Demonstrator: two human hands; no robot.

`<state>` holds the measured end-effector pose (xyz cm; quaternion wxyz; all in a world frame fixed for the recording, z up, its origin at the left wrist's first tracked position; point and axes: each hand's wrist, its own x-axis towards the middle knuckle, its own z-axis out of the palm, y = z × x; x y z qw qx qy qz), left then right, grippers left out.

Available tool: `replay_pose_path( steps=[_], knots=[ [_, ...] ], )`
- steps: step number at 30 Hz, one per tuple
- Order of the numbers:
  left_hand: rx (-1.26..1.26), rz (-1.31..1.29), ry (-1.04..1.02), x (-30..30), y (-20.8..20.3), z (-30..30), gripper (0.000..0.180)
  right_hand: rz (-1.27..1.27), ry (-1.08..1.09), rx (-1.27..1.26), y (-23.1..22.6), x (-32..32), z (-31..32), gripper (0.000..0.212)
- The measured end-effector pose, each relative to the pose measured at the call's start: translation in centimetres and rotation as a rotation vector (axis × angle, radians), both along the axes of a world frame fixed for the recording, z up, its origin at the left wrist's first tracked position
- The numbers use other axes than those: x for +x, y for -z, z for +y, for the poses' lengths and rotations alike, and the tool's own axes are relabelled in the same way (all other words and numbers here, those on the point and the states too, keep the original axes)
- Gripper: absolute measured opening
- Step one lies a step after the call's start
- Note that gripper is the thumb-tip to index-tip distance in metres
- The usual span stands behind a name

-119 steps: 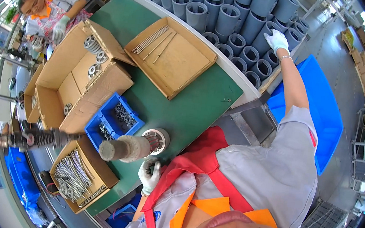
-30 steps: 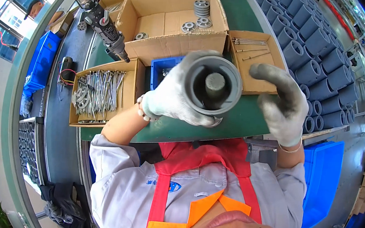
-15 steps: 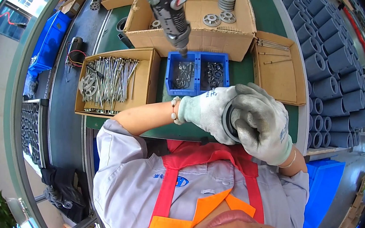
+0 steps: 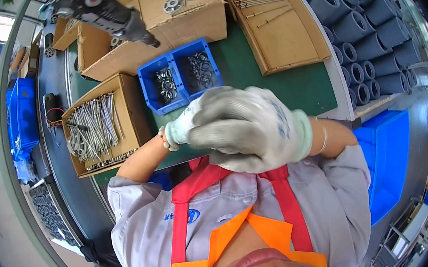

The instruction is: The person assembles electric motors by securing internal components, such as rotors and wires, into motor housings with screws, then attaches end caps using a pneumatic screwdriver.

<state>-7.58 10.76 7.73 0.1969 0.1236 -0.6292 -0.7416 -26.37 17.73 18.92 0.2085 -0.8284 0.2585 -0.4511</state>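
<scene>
Both my hands wear white knitted gloves with grey-coated palms and fingers. They meet in front of my chest, above the near edge of the green bench. My right hand (image 4: 257, 128) is curled across my left hand (image 4: 188, 121), covering most of it, and its fingers look blurred. Whatever lies between the hands is hidden. Just beyond them is a blue two-compartment bin (image 4: 160, 107) with small metal rings and washers. To the left, an open cardboard box (image 4: 133, 124) contains long metal bolts and a few round metal discs.
A power screwdriver (image 4: 106, 13) hangs over a large cardboard carton (image 4: 194, 26) with round metal end caps. A shallow cardboard tray (image 4: 287, 47) with several long rods lies on the green bench (image 4: 309, 89). Stacked grey tubes (image 4: 387, 48) and a blue crate (image 4: 387, 164) are at right.
The view has turned, so the bench appears tilted. My right hand has closed over my left, and the grey tube-like part seen between them earlier is now hidden.
</scene>
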Motion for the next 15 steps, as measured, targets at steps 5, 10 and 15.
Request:
replay_pose_path(
  steps=[5,10,15],
  knots=[
    [-0.178,-0.266,-0.084,1.3,0.2,1.9,0.116,-0.566,0.088,0.424,1.7,-9.5,-3.0,0.059],
    [0.016,0.011,-0.472,4.0,8.3,8.0,0.124,-0.354,0.619,0.221,2.7,-12.6,-7.4,0.052],
    [-0.168,-0.315,-0.705,3.0,10.4,11.5,0.105,-0.020,0.727,0.238,11.7,-8.4,-10.7,0.038]
  ],
)
